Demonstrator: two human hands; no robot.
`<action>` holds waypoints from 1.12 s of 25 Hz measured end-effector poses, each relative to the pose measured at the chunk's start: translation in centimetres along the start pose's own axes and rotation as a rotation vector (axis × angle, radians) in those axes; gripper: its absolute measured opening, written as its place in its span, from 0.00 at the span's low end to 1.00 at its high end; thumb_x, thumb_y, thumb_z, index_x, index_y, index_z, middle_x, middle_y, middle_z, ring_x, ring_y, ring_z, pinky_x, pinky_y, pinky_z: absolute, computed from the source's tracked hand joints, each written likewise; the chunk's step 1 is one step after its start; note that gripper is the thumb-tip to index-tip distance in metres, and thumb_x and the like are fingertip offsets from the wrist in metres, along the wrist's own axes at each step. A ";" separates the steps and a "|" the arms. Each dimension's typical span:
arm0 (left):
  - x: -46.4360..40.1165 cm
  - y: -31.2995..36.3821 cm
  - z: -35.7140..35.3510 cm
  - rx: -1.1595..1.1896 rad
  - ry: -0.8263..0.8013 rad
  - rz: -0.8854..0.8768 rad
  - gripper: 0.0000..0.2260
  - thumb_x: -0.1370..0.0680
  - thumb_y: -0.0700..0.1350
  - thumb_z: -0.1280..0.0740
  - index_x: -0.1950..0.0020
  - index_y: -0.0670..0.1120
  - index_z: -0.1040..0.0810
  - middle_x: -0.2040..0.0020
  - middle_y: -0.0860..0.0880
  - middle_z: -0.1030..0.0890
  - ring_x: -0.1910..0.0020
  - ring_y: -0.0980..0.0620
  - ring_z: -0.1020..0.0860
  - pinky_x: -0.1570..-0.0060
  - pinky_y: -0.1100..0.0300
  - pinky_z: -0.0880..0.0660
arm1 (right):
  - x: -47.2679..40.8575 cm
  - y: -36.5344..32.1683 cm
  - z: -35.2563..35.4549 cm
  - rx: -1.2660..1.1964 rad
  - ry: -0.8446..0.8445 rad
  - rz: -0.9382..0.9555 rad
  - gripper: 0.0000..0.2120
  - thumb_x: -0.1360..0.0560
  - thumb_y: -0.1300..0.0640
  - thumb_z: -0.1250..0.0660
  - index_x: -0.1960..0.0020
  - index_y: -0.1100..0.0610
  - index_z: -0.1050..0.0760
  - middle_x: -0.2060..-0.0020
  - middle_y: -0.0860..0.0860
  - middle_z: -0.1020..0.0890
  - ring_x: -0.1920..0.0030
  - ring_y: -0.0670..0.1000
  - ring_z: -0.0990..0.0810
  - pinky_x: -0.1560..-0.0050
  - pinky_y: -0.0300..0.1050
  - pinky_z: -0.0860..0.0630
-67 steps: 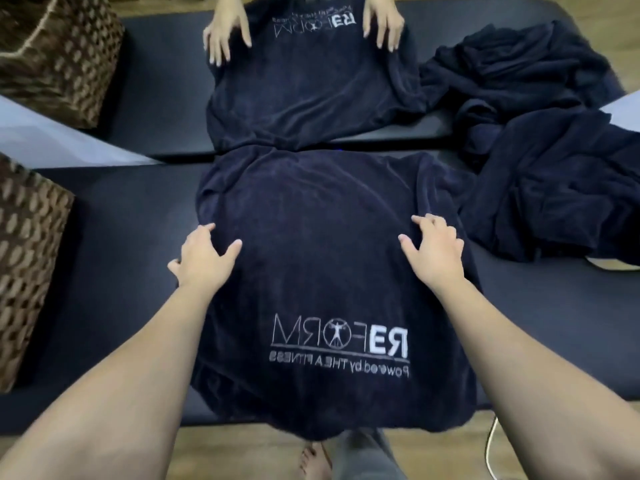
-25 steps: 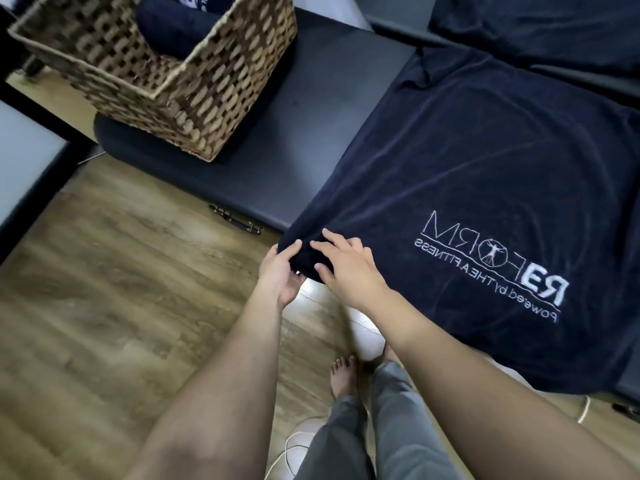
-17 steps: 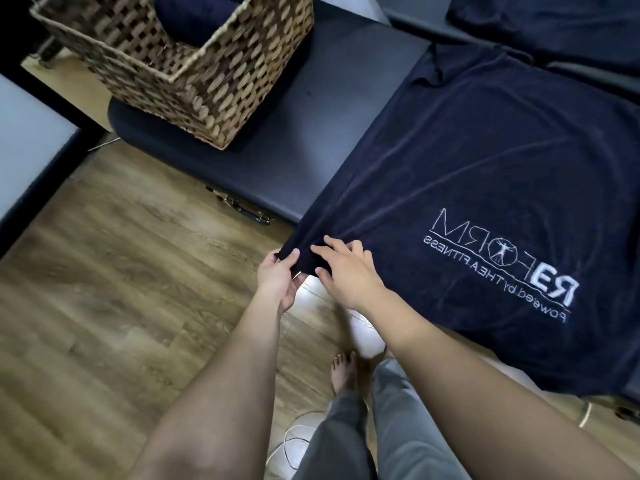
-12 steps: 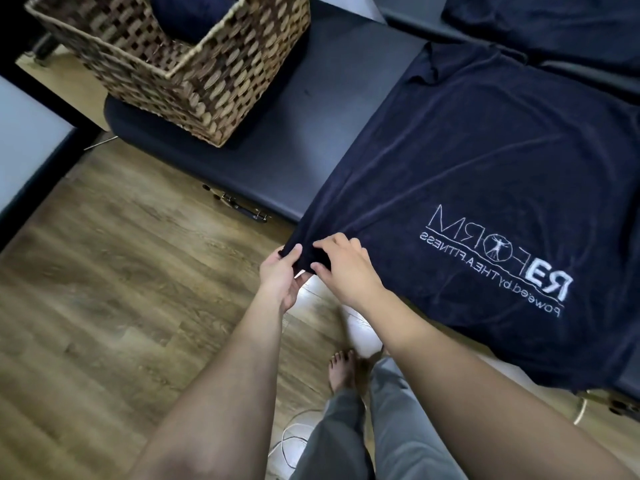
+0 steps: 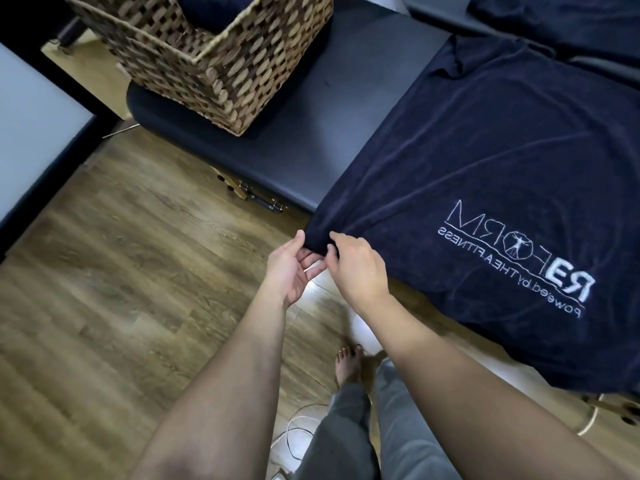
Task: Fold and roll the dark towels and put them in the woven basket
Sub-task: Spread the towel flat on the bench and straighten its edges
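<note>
A dark navy towel (image 5: 478,161) with a white logo lies spread over the black padded bench (image 5: 301,133), its near edge hanging off. Both hands meet at its near left corner. My left hand (image 5: 289,268) is palm up under the corner, thumb on top, pinching the cloth. My right hand (image 5: 356,268) curls its fingers over the same corner from above. The woven basket (image 5: 214,60) stands on the bench's left end with a rolled dark towel (image 5: 211,8) inside it.
A second dark towel (image 5: 561,22) lies on the far bench at top right. Wooden floor (image 5: 104,289) spreads to the left and below, with a white cable (image 5: 298,431) near my bare foot (image 5: 348,365). A pale panel (image 5: 31,126) borders the far left.
I have left the flat towel's middle and turned left. Both hands now hold the near left corner, and in the last second they have lifted and gathered it slightly.
</note>
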State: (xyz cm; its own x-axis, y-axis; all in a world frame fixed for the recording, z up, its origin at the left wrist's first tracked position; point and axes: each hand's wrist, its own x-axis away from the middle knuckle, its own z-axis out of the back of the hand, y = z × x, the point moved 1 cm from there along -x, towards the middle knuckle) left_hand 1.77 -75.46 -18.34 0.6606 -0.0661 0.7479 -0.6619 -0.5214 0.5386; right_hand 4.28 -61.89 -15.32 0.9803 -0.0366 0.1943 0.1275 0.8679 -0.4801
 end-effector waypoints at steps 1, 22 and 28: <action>0.1 0.1 0.1 -0.013 -0.002 -0.011 0.16 0.17 0.49 0.34 0.39 0.37 0.21 0.48 0.39 0.15 0.51 0.44 0.15 0.55 0.52 0.18 | 0.0 -0.2 0.1 -0.026 -0.001 -0.003 0.21 0.17 0.47 0.40 0.28 0.54 0.28 0.38 0.51 0.18 0.41 0.56 0.22 0.46 0.54 0.24; 1.4 0.8 -0.8 -0.052 0.104 -0.125 0.09 0.18 0.46 0.32 0.46 0.40 0.19 0.58 0.44 0.14 0.61 0.50 0.15 0.64 0.58 0.19 | 0.1 -3.6 1.1 -0.146 0.094 0.093 0.09 0.19 0.54 0.36 0.49 0.59 0.21 0.52 0.53 0.23 0.50 0.56 0.25 0.50 0.54 0.28; 2.3 1.1 -0.2 0.042 0.004 -0.111 0.09 0.19 0.46 0.30 0.46 0.40 0.18 0.53 0.41 0.14 0.57 0.48 0.14 0.60 0.57 0.19 | 0.2 -3.4 0.7 -0.274 0.067 0.086 0.11 0.19 0.55 0.36 0.42 0.58 0.19 0.49 0.50 0.24 0.46 0.51 0.26 0.53 0.51 0.24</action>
State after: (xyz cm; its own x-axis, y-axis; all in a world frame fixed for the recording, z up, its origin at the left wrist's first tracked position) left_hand 2.47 -76.03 -15.97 0.7272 -0.0023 0.6864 -0.5695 -0.5603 0.6015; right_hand 3.95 -64.51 -13.05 0.9959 -0.0092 0.0905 0.0708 0.7032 -0.7075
